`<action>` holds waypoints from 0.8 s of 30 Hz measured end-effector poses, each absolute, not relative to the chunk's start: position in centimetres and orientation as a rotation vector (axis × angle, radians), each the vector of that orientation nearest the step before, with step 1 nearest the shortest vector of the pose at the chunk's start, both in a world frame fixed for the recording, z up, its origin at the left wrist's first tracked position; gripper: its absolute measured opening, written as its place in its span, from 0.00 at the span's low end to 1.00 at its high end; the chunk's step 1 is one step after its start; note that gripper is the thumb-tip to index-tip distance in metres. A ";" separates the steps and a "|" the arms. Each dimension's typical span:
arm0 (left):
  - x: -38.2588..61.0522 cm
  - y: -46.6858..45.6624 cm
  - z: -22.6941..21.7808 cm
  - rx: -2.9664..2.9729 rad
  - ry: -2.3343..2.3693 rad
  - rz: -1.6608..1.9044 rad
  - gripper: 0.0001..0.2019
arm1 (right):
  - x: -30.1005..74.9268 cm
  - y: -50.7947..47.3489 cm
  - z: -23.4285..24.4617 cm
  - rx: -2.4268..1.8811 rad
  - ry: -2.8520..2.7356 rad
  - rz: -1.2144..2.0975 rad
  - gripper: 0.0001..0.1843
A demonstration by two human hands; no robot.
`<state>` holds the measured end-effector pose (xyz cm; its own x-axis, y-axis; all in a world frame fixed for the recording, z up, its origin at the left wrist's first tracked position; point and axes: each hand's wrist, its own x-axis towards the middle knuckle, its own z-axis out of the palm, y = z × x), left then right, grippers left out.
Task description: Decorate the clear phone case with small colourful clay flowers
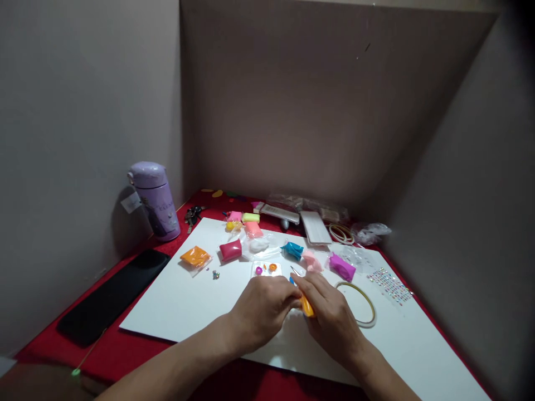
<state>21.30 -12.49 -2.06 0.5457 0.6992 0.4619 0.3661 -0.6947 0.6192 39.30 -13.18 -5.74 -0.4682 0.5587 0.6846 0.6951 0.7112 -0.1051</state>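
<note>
My right hand [330, 306] is wrapped round an orange-handled tool [308, 307] with a thin pointed metal tip that juts out past the fingers. Close against it, my left hand [265, 309] is closed in a pinch, and what it holds is hidden by the fingers. A small bit of blue [291, 280] shows between the two hands. Just beyond them lies a clear tray [254, 269] holding a magenta flower-like piece [259, 270] and an orange one [273, 267].
Several clay packets lie on the white board [175, 306], among them orange [196, 257], red [231, 250], teal [293, 250] and purple [342, 267]. A tape ring [373, 312] and gem stickers [390, 285] are at right. A purple bottle [156, 206] and black phone-like slab [112, 295] stand left.
</note>
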 end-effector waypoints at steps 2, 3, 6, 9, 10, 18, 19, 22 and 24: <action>21.3 -12.5 -2.4 2.461 0.863 0.984 0.09 | 39.4 -13.2 -5.7 -0.943 -2.196 -0.247 0.24; 21.3 -12.5 -2.5 2.477 0.863 0.983 0.09 | 39.4 -13.1 -5.7 -0.941 -2.196 -0.257 0.25; 21.4 -12.6 -2.2 2.362 0.869 0.984 0.08 | 39.4 -13.1 -5.6 -0.941 -2.189 -0.303 0.24; 21.5 -12.7 -1.5 2.063 0.906 0.923 0.07 | 39.3 -13.1 -5.6 -0.953 -2.178 -0.325 0.23; 21.5 -12.7 -1.3 1.932 0.919 0.894 0.06 | 39.3 -13.1 -5.6 -0.958 -2.175 -0.327 0.22; 21.5 -12.1 -1.1 1.447 0.901 0.774 0.10 | 39.6 -13.1 -5.8 -0.977 -2.176 -0.355 0.21; 21.6 -12.1 -1.1 1.432 0.920 0.778 0.09 | 39.6 -13.1 -5.7 -0.977 -2.176 -0.358 0.21; 21.6 -12.3 -0.9 1.361 0.981 0.763 0.05 | 39.5 -13.1 -5.7 -0.974 -2.175 -0.385 0.21; 21.6 -12.4 -0.9 1.348 0.998 0.762 0.06 | 39.4 -13.0 -5.7 -0.973 -2.177 -0.399 0.21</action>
<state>21.64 -12.41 -0.88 0.4109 0.9011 -0.1386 0.1042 0.1046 0.9890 39.38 -13.05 -5.66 -0.4656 0.5245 0.7128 0.7431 0.6692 -0.0070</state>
